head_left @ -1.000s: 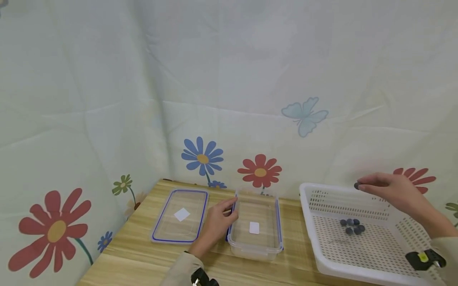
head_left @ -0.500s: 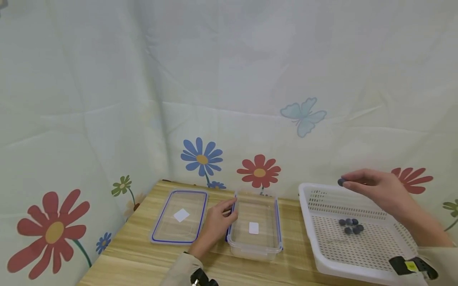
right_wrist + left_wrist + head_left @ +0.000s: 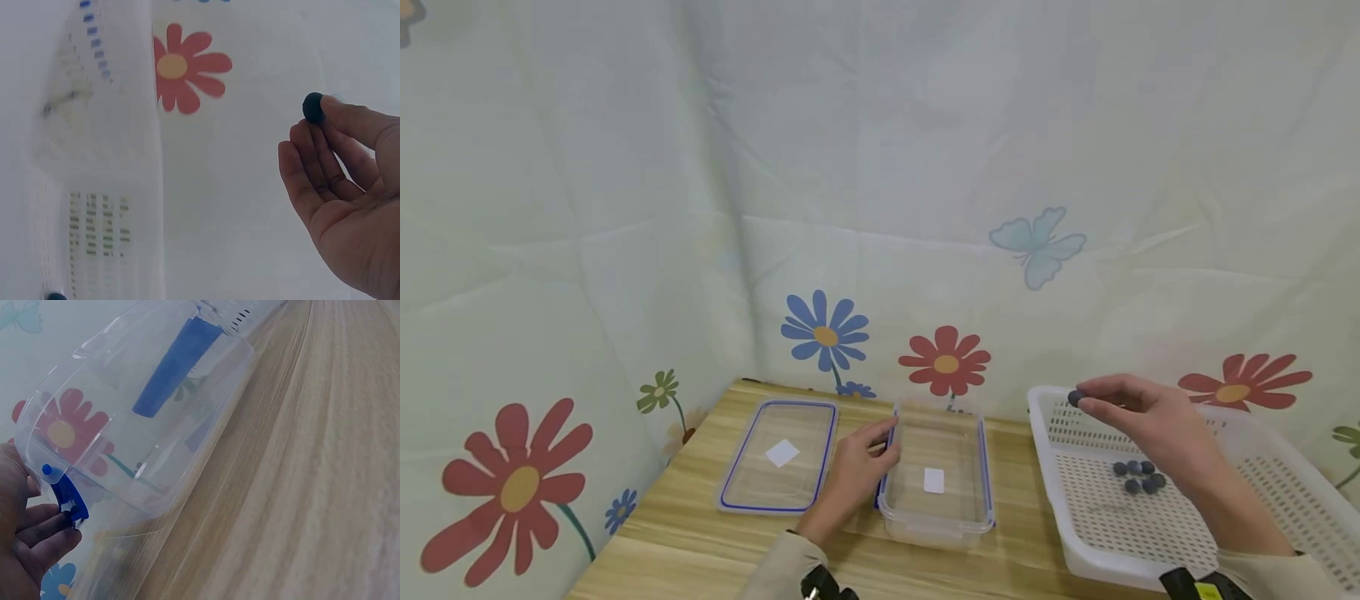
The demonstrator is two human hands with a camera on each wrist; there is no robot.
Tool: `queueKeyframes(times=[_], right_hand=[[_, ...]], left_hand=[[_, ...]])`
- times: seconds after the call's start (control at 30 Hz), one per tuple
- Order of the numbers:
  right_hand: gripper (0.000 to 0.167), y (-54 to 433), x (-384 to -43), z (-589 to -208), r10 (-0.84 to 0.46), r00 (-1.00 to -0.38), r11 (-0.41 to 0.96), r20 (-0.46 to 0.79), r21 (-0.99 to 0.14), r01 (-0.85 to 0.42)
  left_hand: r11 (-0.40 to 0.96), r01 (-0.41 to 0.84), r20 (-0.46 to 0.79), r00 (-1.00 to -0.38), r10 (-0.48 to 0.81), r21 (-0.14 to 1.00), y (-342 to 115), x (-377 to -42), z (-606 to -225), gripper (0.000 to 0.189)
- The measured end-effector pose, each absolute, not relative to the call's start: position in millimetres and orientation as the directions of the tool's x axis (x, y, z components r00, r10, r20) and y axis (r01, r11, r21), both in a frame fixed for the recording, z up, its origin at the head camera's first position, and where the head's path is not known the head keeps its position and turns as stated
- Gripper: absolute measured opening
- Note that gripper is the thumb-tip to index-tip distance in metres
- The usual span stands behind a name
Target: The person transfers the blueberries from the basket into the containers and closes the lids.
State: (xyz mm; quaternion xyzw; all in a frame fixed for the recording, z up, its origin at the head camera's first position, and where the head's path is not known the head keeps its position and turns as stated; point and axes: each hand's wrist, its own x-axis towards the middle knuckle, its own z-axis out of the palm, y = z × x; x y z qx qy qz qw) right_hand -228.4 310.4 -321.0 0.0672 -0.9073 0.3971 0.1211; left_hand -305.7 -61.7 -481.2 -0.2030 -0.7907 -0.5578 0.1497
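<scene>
Beige sleeves (image 3: 781, 565), black wrist gear (image 3: 824, 582)

From above, the head view faces forward-down; close up, the left wrist view shares its clear rectangular plastic box (image 3: 935, 527), the right its white perforated plastic basket (image 3: 1055, 493).

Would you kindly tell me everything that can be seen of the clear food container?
The clear food container is rectangular and plastic-looking, with blue latches on its long sides. It stands upright and uncovered on the wood-grained table, between the blue-edged lid and white basket. A white label shows within its outline. The left hand touches its left side.
</scene>
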Motion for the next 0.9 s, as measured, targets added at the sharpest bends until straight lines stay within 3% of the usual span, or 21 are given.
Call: queueKeyframes(times=[0.33, 0.67, 0.9], right_hand=[[0.044, 283.6, -220.0, -333.1, 0.055, -0.969, 0.620, 0.242, -0.769, -0.158], [0.040, 254.4, -217.2, -344.5, 0.007, -0.962, 0.436, 0.273, -0.867, -0.242], [0.036, 232.3, -222.5, -353.9, -0.001, -0.955, 0.414, 0.297, -0.869, -0.271]], left_hand=[[0.296, 0.479, 0.452, -0.878, 0.158, 0.827, -61.3, -304.9, -480.2, 0.041], [0.306, 0.486, 0.461, -0.874, 0.155, 0.819, -62.1, -305.4, -480.3, 0.040], [0.299, 0.500, 0.473, -0.866, 0.162, 0.813, -63.0, -305.8, -482.1, 0.040]])
